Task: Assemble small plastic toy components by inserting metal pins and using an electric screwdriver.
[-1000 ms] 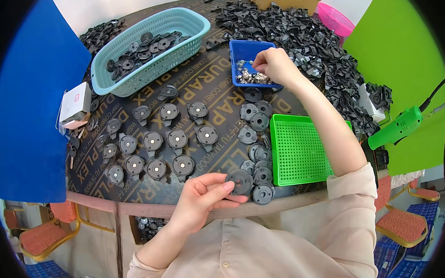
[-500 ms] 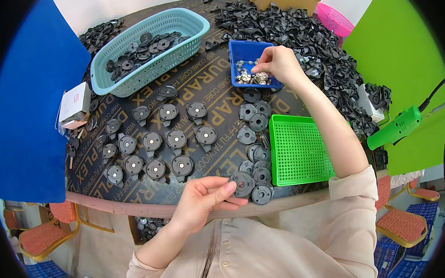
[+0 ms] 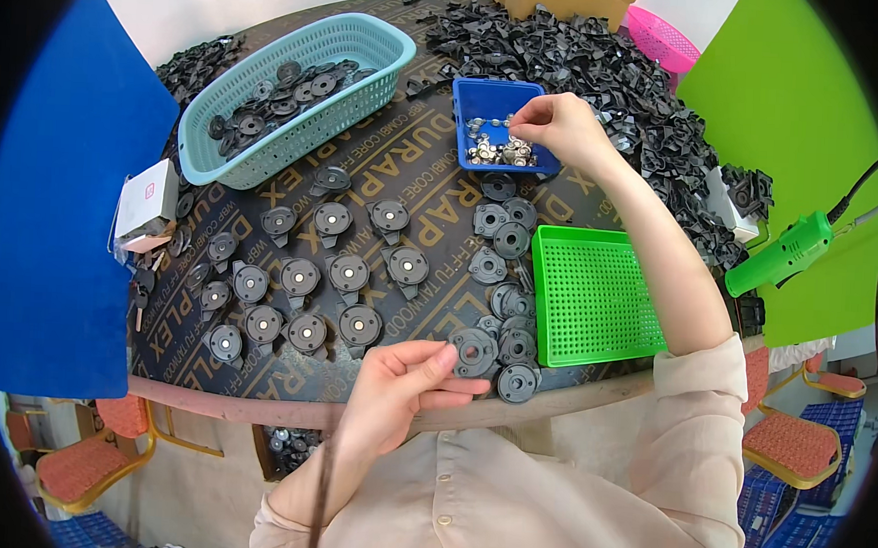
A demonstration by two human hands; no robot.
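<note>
Near the table's front edge, my left hand (image 3: pixel 393 391) pinches a dark grey round disc with a centre hole (image 3: pixel 490 352) between thumb and fingers. My right hand (image 3: pixel 565 131) is over the small blue bin (image 3: pixel 459 118), its thumb and fingertips pressed together. Whatever they hold, if anything, is too small to make out. Small shiny metal pieces (image 3: pixel 503 152) lie in that bin. Beside the held disc, a column of similar loose discs (image 3: pixel 511 240) runs away from me. To the left, several round dark parts with tabs and bright centres (image 3: pixel 348 272) lie spread out in rows.
A green perforated tray (image 3: pixel 595 300) lies under my right forearm. At the back left stands a light blue basket (image 3: pixel 298 141) of dark discs. A large heap of black parts (image 3: pixel 566 59) covers the back right. A green power tool (image 3: pixel 781 252) hangs at the right; a white box (image 3: pixel 148 203) stands left.
My right hand has risen slightly and shifted right over the blue bin. The disc in my left hand has moved a little and its face has turned up more.
</note>
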